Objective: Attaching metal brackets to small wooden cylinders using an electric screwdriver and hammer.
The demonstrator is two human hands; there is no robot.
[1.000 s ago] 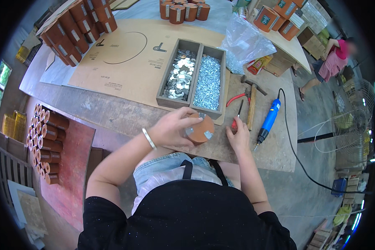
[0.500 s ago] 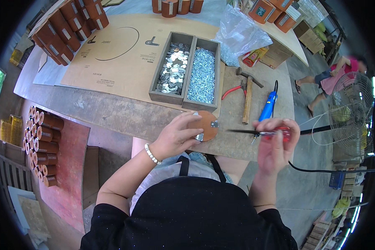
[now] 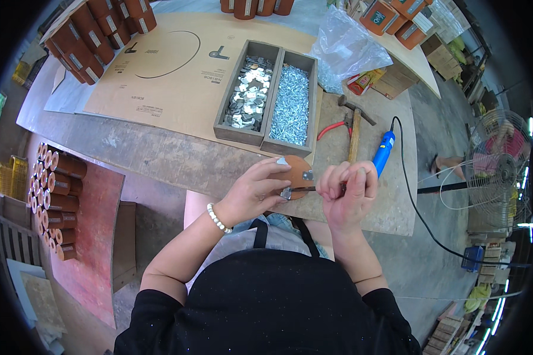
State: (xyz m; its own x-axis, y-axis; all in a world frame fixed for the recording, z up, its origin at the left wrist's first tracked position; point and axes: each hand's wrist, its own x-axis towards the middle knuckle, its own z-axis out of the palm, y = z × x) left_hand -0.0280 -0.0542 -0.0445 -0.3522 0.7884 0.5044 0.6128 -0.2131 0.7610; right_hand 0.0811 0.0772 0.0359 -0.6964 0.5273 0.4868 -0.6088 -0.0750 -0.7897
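Note:
A round brown disc (image 3: 299,168) with small silver metal plates on its edge is gripped at its left side by my left hand (image 3: 259,184). One plate (image 3: 307,176) shows at the disc's right edge. My right hand (image 3: 349,192) is closed round a screwdriver (image 3: 305,189), its handle mostly hidden by the fingers. The dark shaft lies across the lower part of the disc. Its tip reaches the lower metal plate (image 3: 286,193), beside my left fingertips. Whether the tip touches a screw there is too small to tell.
Beyond the disc stand two grey wooden trays, with metal plates (image 3: 249,97) and screws (image 3: 291,106). Right of them lie red-handled pliers (image 3: 333,128), a hammer (image 3: 355,127) and a corded blue tool (image 3: 384,150). Brown cylinders (image 3: 80,50) stand far left; a fan (image 3: 503,171) is at right.
My right hand has moved left with the screwdriver, bringing its tip from right of the disc onto the lower plate. A person at far right has passed behind the fan.

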